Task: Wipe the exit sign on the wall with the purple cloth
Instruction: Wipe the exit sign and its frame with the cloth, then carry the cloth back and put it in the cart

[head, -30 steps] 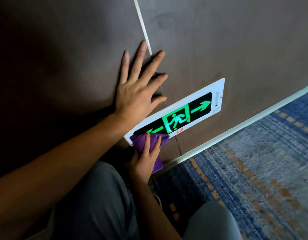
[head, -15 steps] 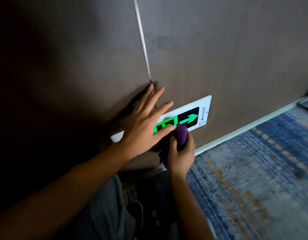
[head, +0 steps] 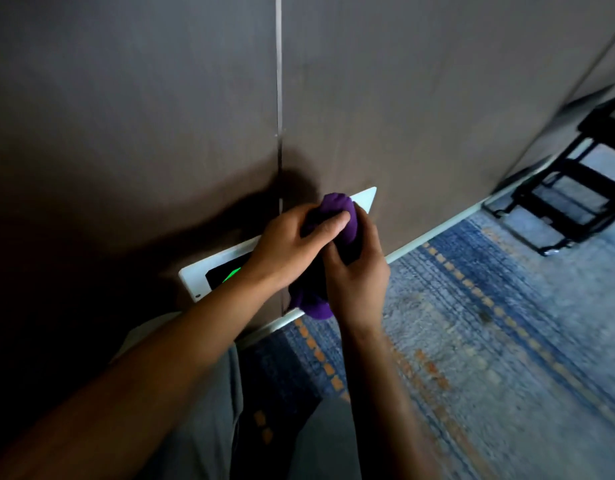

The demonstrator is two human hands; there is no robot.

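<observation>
Both hands are bunched on the cloth [head: 337, 216] in front of the sign [head: 209, 273], which is fixed low on the wall [head: 420, 98] just above the carpet [head: 506, 341]. The left hand [head: 288, 249] comes in from the lower left, its fingers [head: 330, 225] curled over the upper wad of the cloth. The right hand [head: 356, 271] grips from the other side, fingers wrapped round the middle, and a tail of cloth hangs out below both hands.

The sign's long axis runs from lower left to upper right, and the hands sit across its middle and right part. To the left of the fingers a stretch shows: white frame and dark face with a green glow. Just past the fingers to the upper right only the white corner shows. Whether the cloth presses on the face at this instant cannot be told, as the hands hide the contact.

Judging from this, the cloth looks as if it is being regathered between strokes. Any coming stroke would run along that long axis. The left hand is nearer the uncovered left part, the right hand nearer the far corner.
</observation>
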